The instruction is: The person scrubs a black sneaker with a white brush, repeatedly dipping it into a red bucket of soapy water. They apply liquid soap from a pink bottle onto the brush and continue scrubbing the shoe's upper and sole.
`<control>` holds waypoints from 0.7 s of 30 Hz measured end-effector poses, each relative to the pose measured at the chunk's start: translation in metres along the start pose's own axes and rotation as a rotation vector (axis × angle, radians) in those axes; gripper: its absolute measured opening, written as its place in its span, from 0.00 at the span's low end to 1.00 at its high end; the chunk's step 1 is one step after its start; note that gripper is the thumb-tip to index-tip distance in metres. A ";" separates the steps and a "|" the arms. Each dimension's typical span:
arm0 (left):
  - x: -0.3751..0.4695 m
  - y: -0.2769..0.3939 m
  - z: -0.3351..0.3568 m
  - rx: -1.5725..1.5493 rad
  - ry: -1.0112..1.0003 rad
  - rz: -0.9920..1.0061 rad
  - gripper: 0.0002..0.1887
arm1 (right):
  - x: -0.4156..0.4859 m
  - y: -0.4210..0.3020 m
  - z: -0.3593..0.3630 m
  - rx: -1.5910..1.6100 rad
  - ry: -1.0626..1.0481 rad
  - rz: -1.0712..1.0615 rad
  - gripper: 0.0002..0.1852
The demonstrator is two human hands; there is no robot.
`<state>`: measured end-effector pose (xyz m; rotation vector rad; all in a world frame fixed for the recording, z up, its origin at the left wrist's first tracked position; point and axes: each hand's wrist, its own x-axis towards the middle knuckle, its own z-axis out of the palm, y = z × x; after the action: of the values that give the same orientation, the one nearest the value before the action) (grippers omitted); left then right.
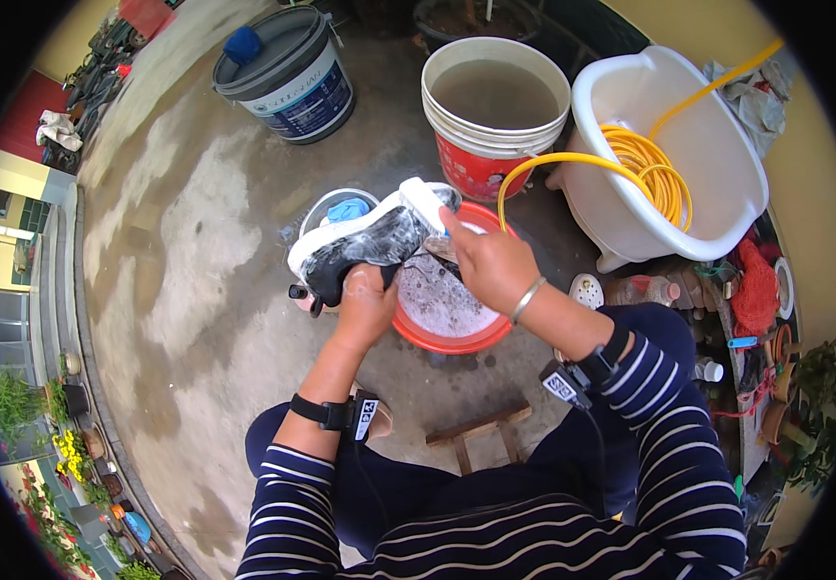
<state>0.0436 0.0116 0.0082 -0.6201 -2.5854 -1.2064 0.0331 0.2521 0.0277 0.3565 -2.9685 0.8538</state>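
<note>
A black and white shoe [370,235], streaked with foam, is tilted above an orange-red plastic basin [454,346]. My left hand [368,301] grips it by the ankle opening, its white sole facing away from me. In my right hand [487,257] is a white scrubbing brush [423,205], laid against the toe end of the shoe; its bristles are hidden. Soapy water [443,297] with grey-white suds fills the basin, and something dark lies partly in it. Behind the shoe, a metal basin [341,196] holds a light blue cloth [349,210].
A red and white bucket of cloudy water [497,94] stands beyond the basin. To its right, a white plastic tub [737,188] holds a coiled yellow hose [653,174]. A grey lidded bucket [294,87] is at far left. A wooden stool [479,428] sits between my legs.
</note>
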 end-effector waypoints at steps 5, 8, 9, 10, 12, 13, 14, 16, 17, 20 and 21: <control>0.006 0.009 -0.004 -0.407 -0.014 -0.461 0.09 | -0.004 -0.012 0.001 -0.057 0.080 0.063 0.26; 0.009 0.009 -0.007 -0.988 0.050 -0.664 0.10 | -0.022 -0.032 0.006 0.029 0.238 -0.197 0.29; 0.010 0.009 -0.007 -1.036 0.097 -0.733 0.11 | -0.026 -0.035 0.006 0.012 0.183 -0.159 0.29; 0.010 0.010 -0.006 -1.166 0.094 -0.735 0.12 | -0.025 -0.036 0.007 0.007 0.078 -0.114 0.30; 0.010 0.013 -0.003 -1.295 0.114 -0.768 0.14 | -0.024 -0.037 0.006 -0.069 -0.076 -0.072 0.30; 0.009 0.014 -0.001 -1.318 0.112 -0.786 0.15 | -0.024 -0.038 0.005 -0.082 0.014 -0.081 0.31; 0.010 0.015 0.000 -1.341 0.105 -0.856 0.15 | -0.020 -0.036 0.004 -0.105 0.102 -0.078 0.31; 0.010 0.015 0.000 -1.398 0.161 -0.797 0.15 | -0.019 -0.038 0.002 -0.101 0.206 -0.047 0.33; 0.011 0.015 0.000 -1.456 0.160 -0.789 0.15 | -0.019 -0.040 0.003 -0.050 0.134 -0.073 0.34; 0.013 0.012 -0.002 -1.397 0.244 -0.843 0.15 | -0.037 -0.052 0.005 0.047 -0.090 -0.099 0.34; 0.013 0.011 -0.002 -1.403 0.274 -0.813 0.15 | -0.038 -0.050 0.008 -0.015 -0.031 -0.137 0.35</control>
<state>0.0373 0.0200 0.0223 0.5229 -1.3592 -3.0028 0.0817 0.2146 0.0439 0.5697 -2.9355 0.8181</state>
